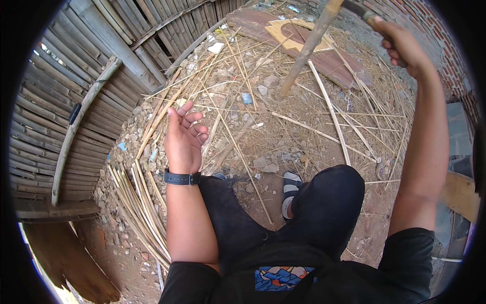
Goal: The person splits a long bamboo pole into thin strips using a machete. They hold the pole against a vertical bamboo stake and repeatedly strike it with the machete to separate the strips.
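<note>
My right hand is raised at the upper right, its fingers wrapped round the handle of a large knife with a dark blade. That blade meets the top of a bamboo pole; whether it is lodged in it I cannot tell. The pole leans, its lower end over the littered ground. My left hand, with a dark strap on the wrist, is held out above the ground on the left. Its fingers are apart and loosely bent, with nothing in them. Long split bamboo strips lie scattered beyond my knees.
A bundle of bamboo strips lies left of my left forearm. Bamboo slat walls close off the left side. A maroon board with a yellow shape lies at the back. A brick wall stands at the right. Stones and straw cover the ground.
</note>
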{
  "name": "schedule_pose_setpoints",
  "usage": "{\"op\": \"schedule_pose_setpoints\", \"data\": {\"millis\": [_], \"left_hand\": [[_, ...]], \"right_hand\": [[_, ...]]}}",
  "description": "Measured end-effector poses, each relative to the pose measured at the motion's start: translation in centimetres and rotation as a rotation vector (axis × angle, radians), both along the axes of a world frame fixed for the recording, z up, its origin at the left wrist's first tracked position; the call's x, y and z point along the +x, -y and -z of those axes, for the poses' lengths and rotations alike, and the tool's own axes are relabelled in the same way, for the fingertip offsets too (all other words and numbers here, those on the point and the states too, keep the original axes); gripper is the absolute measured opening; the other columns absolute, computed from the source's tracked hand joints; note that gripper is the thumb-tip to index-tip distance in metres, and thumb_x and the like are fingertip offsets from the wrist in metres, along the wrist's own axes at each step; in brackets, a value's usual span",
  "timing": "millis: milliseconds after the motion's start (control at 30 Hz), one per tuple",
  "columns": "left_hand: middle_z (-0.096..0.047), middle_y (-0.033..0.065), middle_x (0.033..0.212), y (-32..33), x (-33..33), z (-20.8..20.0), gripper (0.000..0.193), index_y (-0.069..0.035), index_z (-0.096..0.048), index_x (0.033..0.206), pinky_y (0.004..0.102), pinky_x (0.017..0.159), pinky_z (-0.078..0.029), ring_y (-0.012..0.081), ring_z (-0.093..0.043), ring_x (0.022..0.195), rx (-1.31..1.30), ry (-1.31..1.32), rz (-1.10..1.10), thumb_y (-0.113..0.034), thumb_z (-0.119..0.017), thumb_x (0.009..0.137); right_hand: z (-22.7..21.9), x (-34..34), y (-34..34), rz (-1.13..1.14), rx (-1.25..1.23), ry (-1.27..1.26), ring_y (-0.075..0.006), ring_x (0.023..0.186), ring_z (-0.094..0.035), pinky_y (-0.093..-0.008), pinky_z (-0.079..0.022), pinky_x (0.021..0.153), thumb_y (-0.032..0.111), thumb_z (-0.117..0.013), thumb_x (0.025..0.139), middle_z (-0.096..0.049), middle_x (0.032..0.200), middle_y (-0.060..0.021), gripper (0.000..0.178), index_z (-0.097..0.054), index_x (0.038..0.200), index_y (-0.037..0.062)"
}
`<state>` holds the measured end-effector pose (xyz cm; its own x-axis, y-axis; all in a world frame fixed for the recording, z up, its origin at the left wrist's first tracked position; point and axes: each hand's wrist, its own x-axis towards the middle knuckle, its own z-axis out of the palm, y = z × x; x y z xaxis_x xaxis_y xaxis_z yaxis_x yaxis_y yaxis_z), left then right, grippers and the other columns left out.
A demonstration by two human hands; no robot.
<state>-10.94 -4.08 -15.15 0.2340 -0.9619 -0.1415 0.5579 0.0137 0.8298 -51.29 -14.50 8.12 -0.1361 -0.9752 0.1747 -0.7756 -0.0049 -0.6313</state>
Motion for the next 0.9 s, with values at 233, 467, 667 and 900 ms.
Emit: {"op": "schedule_pose_setpoints", "data": {"millis": [233, 467, 667, 900], "left_hand": [[-0.062, -0.0009, 0.091, 0.7, -0.6, 0.6, 0.055, -0.008, -0.055, 0.126, 0.0250, 0.060, -0.047, 0.0100, -0.058, 0.067, 0.046, 0.036, 0.034, -0.056, -0.042, 0.102], [-0.062, 0.0015, 0.092, -0.1, 0.8, 0.7, 0.059, -0.005, -0.053, 0.130, 0.0248, 0.060, -0.047, 0.0106, -0.058, 0.067, 0.068, 0.033, -0.021, -0.055, -0.041, 0.103], [-0.062, 0.0015, 0.092, 0.3, -0.6, 0.7, 0.060, -0.004, -0.052, 0.131, 0.0247, 0.059, -0.048, 0.0102, -0.058, 0.068, 0.020, 0.004, 0.025, -0.056, -0.041, 0.103], [-0.062, 0.0020, 0.092, 0.6, 0.0, 0.9, 0.060, -0.004, -0.053, 0.130, 0.0246, 0.059, -0.048, 0.0104, -0.058, 0.068, 0.051, 0.053, 0.010, -0.056, -0.041, 0.102]], "right_hand": [[8.1, 1.7, 4.3, 0.041, 0.118, 0.165, -0.0094, 0.049, -0.039, -0.0270, -0.035, 0.044, 0.049, -0.055, 0.098, -0.045, 0.068, 0.0013, 0.049, -0.058, 0.108, 0.0012], [-0.8, -0.2, -0.6, -0.037, 0.035, 0.143, -0.0020, 0.048, -0.036, -0.0210, -0.033, 0.042, 0.050, -0.053, 0.099, -0.044, 0.064, 0.0075, 0.041, -0.059, 0.106, 0.0107], [8.2, -1.0, 1.7, 0.048, -0.010, -0.080, -0.0064, 0.046, -0.041, -0.0236, -0.036, 0.040, 0.047, -0.053, 0.100, -0.047, 0.063, 0.0026, 0.048, -0.059, 0.112, 0.0006], [10.1, 3.2, 2.3, -0.035, 0.024, 0.013, -0.0103, 0.048, -0.045, -0.0274, -0.039, 0.043, 0.047, -0.056, 0.098, -0.050, 0.065, -0.0007, 0.049, -0.061, 0.107, -0.0008]]}}
